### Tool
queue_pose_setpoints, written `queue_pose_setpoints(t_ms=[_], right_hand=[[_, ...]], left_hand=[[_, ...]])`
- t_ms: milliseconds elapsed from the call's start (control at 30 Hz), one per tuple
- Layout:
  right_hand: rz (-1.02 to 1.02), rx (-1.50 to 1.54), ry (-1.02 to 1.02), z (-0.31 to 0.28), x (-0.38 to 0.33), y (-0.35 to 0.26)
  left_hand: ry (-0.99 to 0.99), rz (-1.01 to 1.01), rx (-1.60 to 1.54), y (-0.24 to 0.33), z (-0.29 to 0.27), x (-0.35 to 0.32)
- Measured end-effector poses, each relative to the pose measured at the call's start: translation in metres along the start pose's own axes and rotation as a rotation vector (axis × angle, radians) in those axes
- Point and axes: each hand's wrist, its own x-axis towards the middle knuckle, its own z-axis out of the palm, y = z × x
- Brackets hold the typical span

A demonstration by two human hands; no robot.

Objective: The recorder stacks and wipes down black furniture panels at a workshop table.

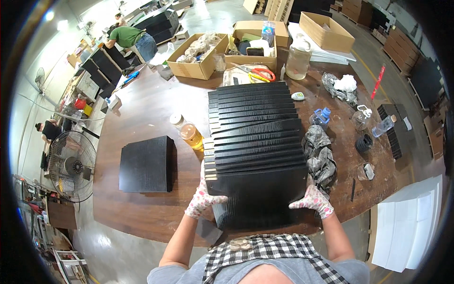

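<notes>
Black rectangular flat panels overlap in a row on the brown glossy table, long axis running near to far; floral-gloved left hand and right hand grip opposite sides at the near end.

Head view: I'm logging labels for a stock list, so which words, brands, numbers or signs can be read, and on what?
No text reads clearly enough to quote.
Clear bottle in the box: coloured label, too small and blurred to read.
White bottle lying beyond the stack: green marking, too small to read.
Large black stack: no lettering visible.
Small black stack: no lettering visible.
</notes>
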Motion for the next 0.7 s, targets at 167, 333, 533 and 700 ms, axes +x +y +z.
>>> queue_pose_setpoints(t_ms=[167,333,533,700], right_hand=[[0.071,-0.163,-0.019,0.009,-0.005,0.040],[-0.060,0.129,0.217,0.029,-0.013,-0.001],[-0.018,0.095,0.361,0.045,-0.017,0.015],[-0.414,-0.067,0.634,-0.007,0.031,-0.015]], left_hand=[[-0.085,0.081,0.157,-0.017,-0.009,0.006],[0.119,0.073,0.165,-0.036,0.002,-0.011],[0.088,-0.033,0.080,-0.052,0.001,-0.011],[0.073,0.038,0.040,-0.062,-0.002,-0.013]])
